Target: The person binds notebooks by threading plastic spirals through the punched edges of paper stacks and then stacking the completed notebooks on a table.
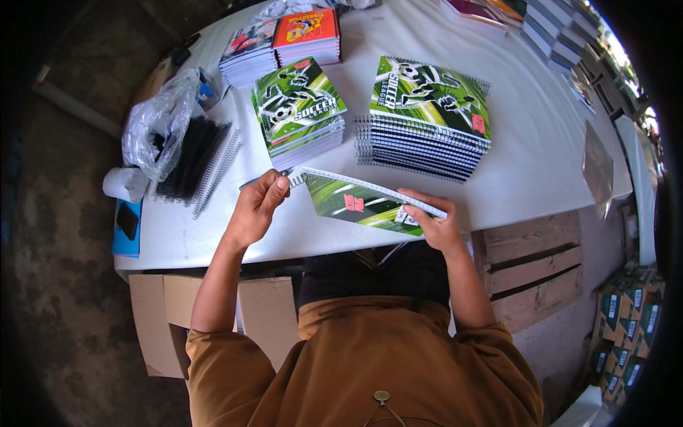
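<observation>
Gripping notebook (334, 196) above front of counter (537, 171) with closed right hand (434, 222), apparently for steadiness; clenching apparent small tool (287, 172) in left hand (260, 201) at coil (299, 180), likely for control there.

The single view looks from the wearer's head, through the left of two side-by-side fisheye cameras. It faces steeply down, with the brown top (398, 341) nearest, spreading at six o'clock. The left hand (256, 206) shows toward nine o'clock and the right hand (441, 226) toward three, farther off. Beyond them the bench (544, 156) recedes toward twelve. The wide lens also takes in floor (67, 242) at nine and cartons (626, 324) at four, curving edges toward a dark rim.
</observation>
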Action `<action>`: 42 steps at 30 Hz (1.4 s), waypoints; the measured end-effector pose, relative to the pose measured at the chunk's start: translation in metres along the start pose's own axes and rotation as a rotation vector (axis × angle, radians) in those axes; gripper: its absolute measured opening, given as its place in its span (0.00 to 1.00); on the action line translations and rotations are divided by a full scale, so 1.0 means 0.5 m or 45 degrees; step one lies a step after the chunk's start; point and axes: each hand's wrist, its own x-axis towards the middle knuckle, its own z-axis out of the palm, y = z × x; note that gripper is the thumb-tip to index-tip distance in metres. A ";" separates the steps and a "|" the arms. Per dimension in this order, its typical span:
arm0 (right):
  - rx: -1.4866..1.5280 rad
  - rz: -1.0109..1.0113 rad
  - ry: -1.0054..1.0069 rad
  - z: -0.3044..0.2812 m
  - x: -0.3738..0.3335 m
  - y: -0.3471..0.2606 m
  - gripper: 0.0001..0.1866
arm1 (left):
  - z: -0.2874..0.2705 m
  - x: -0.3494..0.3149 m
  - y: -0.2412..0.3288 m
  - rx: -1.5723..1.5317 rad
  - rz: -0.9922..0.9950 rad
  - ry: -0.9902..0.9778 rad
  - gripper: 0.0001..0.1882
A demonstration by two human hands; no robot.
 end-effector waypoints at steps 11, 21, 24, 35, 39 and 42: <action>-0.044 -0.044 -0.101 -0.004 0.004 -0.011 0.12 | 0.008 0.006 0.014 -0.044 -0.219 0.026 0.25; -0.069 -0.030 -0.117 -0.009 -0.005 -0.012 0.16 | -0.030 0.024 0.033 -0.819 -0.576 -0.250 0.25; -0.041 0.016 -0.091 -0.007 -0.008 -0.008 0.15 | -0.028 0.016 0.033 -0.709 -0.564 -0.259 0.24; -0.078 -0.129 -0.233 -0.018 -0.005 -0.010 0.17 | -0.018 0.028 0.030 -0.459 0.000 -0.059 0.09; -0.057 -0.070 -0.212 -0.017 -0.010 -0.009 0.18 | -0.019 0.017 0.089 0.278 0.355 0.023 0.09; -0.034 -0.104 -0.211 -0.014 -0.008 -0.013 0.18 | -0.037 0.009 0.085 0.311 0.208 -0.136 0.08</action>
